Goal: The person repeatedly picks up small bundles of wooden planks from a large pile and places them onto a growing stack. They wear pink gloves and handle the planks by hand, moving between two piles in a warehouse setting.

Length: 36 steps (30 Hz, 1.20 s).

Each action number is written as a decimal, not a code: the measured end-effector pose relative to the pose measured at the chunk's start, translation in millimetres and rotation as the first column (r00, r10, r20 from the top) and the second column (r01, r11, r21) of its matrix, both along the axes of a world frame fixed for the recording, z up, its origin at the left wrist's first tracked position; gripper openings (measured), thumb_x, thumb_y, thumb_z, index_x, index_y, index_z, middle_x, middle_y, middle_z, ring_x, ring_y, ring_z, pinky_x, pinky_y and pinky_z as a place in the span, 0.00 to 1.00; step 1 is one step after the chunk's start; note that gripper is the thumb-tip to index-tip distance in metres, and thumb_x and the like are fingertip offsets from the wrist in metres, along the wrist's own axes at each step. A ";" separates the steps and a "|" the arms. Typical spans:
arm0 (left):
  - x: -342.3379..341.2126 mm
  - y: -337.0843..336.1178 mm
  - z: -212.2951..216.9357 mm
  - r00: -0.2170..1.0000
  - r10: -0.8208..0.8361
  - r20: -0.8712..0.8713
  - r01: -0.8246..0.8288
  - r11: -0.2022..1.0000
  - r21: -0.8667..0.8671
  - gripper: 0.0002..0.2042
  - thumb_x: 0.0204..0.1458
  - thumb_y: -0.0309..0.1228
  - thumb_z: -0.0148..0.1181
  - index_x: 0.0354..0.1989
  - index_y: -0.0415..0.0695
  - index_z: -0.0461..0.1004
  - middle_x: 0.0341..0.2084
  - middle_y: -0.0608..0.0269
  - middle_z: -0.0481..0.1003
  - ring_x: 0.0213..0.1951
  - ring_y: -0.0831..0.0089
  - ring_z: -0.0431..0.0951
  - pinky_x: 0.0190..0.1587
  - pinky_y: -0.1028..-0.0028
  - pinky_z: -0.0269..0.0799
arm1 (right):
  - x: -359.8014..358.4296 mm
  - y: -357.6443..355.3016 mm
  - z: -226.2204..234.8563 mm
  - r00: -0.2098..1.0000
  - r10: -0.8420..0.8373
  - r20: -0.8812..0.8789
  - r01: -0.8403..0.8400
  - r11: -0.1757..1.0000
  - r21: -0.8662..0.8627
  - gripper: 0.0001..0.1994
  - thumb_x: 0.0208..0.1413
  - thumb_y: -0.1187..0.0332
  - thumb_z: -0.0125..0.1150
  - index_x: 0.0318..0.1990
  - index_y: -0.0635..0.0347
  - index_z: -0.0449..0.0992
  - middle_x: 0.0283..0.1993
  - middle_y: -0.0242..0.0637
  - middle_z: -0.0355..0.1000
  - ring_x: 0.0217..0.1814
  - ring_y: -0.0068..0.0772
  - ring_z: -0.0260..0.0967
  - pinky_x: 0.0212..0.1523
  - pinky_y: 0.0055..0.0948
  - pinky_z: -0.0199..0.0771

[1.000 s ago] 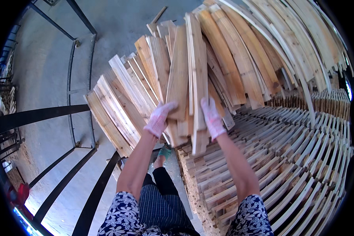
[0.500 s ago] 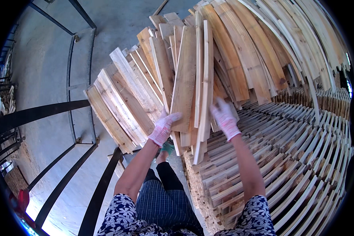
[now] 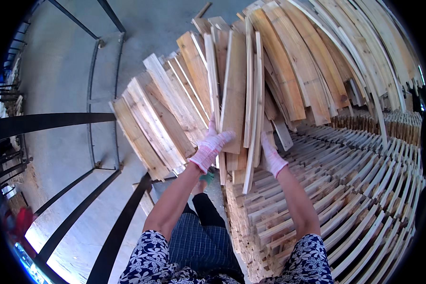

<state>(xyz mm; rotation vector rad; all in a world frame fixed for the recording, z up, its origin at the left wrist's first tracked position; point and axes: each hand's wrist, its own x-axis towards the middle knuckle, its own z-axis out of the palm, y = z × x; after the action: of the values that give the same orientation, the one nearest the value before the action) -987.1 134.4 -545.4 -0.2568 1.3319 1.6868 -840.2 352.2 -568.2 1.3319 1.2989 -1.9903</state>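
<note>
A bundle of wooden boards stands tilted between my hands, with a wide plank (image 3: 233, 90) in front and narrower slats (image 3: 254, 104) at its right. My left hand (image 3: 214, 147), in a pale pink-and-white knit glove, grips the bundle low on its left, its thumb across the wide plank. In a matching glove, my right hand (image 3: 271, 158) holds the slats' right edge near their lower ends; some of its fingers are hidden. Behind the bundle, more loose boards (image 3: 173, 99) fan out to the left, and long planks (image 3: 281, 61) lie to the right.
A tall stack of evenly spaced wood strips (image 3: 336, 199) fills the lower right. Dark metal bars (image 3: 57, 120) cross the left side, above a grey concrete floor (image 3: 61, 80). A low metal frame (image 3: 92, 99) lies on that floor.
My right hand has come in from beside the slats to their right edge. The slats have drawn closer together, and my left hand keeps its grip. The whole view has shifted slightly.
</note>
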 end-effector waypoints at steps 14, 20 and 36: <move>-10.8 -35.8 -12.7 0.997 -0.076 -0.024 0.077 0.995 0.058 0.55 0.51 0.41 0.71 0.79 0.53 0.32 0.72 0.43 0.52 0.72 0.57 0.54 0.71 0.61 0.54 | -48.9 -53.0 5.2 0.974 -0.191 -0.125 0.196 0.980 0.030 0.45 0.60 0.29 0.48 0.74 0.52 0.59 0.73 0.41 0.60 0.70 0.37 0.63 0.68 0.41 0.67; 10.5 -107.2 32.7 0.991 -0.024 0.131 0.003 0.988 0.155 0.43 0.55 0.42 0.67 0.77 0.46 0.49 0.71 0.48 0.57 0.68 0.60 0.62 0.70 0.70 0.56 | -19.1 -99.9 64.7 0.958 -0.116 -0.261 0.099 0.992 -0.076 0.44 0.60 0.32 0.52 0.73 0.56 0.60 0.68 0.41 0.67 0.68 0.36 0.66 0.67 0.39 0.68; 126.3 -245.4 157.2 0.949 0.182 0.257 -0.195 0.980 0.029 0.38 0.54 0.36 0.67 0.72 0.49 0.55 0.53 0.58 0.74 0.50 0.66 0.78 0.52 0.64 0.79 | 83.4 -248.0 178.0 0.870 -0.395 -0.296 0.300 0.899 -0.318 0.43 0.52 0.44 0.72 0.69 0.61 0.63 0.63 0.44 0.71 0.63 0.39 0.70 0.64 0.40 0.72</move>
<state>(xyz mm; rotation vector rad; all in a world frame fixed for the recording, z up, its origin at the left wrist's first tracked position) -860.8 -110.9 -388.2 -0.5651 1.0972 1.7773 -756.8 104.2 -390.1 1.1801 0.9227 -2.6512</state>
